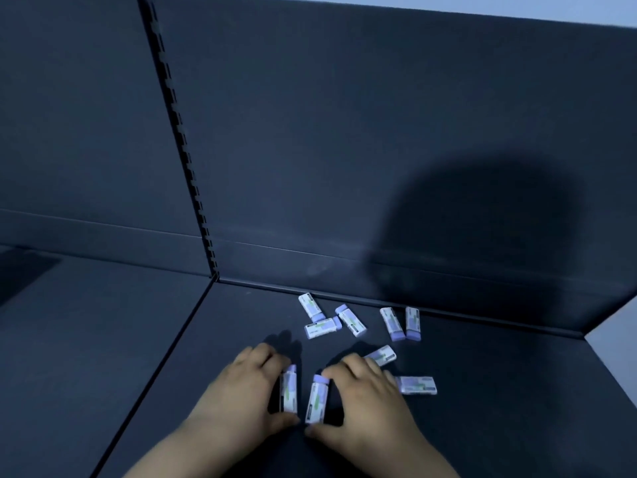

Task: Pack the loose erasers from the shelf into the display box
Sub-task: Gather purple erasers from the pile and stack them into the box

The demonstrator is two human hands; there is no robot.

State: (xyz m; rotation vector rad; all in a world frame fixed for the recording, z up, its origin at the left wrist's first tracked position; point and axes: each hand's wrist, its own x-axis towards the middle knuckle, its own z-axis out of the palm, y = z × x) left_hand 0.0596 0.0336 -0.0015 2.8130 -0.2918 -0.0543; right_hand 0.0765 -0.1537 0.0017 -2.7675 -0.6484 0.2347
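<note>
- Both forearms enter from the bottom edge, cut off there, with the backs of the hands facing up.
- The left hand (248,391) sits low over the shelf (499,419). Its thumb is at the near end and its curled fingers at the far end of the left eraser (289,391), pinching it lengthwise.
- The right hand (362,401) mirrors it, with the thumb at the near end and the forefinger on the purple far tip of the right eraser (316,398), pinching it.
- These two erasers lie side by side, close but apart; whether either is off the shelf cannot be told.
- Just past the right hand, a third eraser (382,355) is half hidden behind the fingers.
- A fourth eraser (417,385) lies flat just beside the same hand; its inner end is covered, so contact cannot be judged.
- Farther off, five erasers (351,319) lie loose on the shelf near the back panel (344,132): three clustered on the left and two side by side on the right.
- The print on every sleeve is too blurred to read.
- A slotted upright (179,143) splits the back panel, and a large round shadow (482,222) darkens its right part.
</note>
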